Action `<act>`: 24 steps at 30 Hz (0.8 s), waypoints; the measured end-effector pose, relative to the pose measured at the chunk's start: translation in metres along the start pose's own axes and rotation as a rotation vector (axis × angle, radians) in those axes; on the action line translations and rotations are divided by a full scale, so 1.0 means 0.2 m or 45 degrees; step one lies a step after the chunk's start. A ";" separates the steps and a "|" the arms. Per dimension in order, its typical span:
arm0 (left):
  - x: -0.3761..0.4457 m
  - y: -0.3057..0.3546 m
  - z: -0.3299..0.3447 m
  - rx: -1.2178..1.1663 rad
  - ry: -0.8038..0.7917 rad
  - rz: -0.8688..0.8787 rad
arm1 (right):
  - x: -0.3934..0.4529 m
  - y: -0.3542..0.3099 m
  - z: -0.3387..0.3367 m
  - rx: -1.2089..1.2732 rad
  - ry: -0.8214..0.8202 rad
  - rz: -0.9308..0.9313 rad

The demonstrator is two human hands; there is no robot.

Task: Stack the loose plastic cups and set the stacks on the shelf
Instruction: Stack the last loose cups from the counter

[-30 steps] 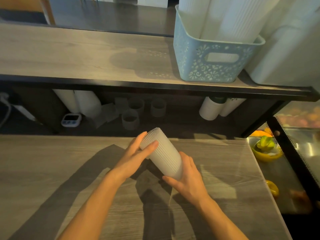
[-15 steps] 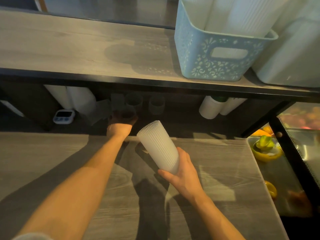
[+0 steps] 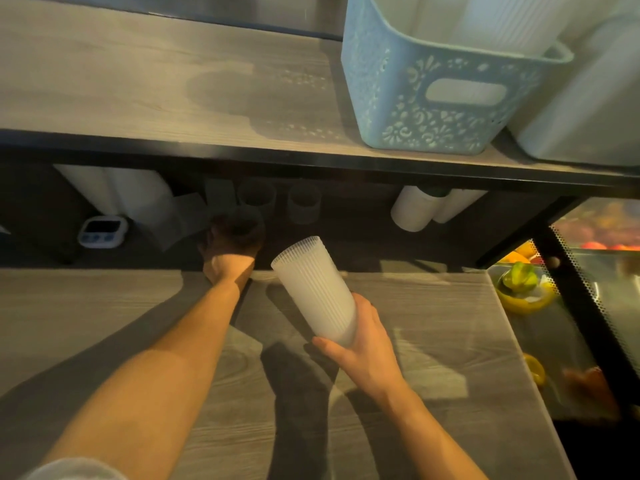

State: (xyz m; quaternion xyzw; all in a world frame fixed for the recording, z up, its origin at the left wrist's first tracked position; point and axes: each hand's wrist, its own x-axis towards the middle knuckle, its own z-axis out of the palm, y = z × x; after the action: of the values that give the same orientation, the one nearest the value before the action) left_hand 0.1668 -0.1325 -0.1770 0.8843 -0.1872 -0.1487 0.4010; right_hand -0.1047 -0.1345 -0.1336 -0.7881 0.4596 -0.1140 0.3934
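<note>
— Right hand [image 3: 360, 344]?
— Gripping the stack [image 3: 313, 289] by its lower end, tilting it over the counter [image 3: 433, 341].
— Left hand [image 3: 228, 252]?
— Reaching under the shelf [image 3: 138, 98], closing around a loose cup [image 3: 242, 225] in shadow; finger detail too dark to tell.

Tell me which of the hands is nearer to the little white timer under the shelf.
Left. The left hand reaches under the shelf, just right of the timer. The right hand holds the ribbed cup stack over the counter, farther right.
</note>
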 end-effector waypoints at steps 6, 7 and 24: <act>-0.17 -0.06 -0.14 -0.165 -0.048 -0.028 | -0.01 0.00 -0.01 -0.026 0.001 -0.020; -0.20 -0.10 -0.17 -0.168 -0.046 0.010 | -0.01 0.00 -0.01 -0.030 -0.001 -0.024; -0.46 -0.10 -0.51 -1.076 -0.323 0.072 | -0.14 0.02 -0.03 -0.271 -0.101 -0.202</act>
State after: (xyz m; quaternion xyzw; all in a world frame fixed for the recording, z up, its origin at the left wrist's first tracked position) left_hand 0.1318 -0.0123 -0.1160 0.6121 -0.1820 -0.3084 0.7051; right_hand -0.1263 -0.1167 -0.1273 -0.8632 0.3893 -0.0642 0.3151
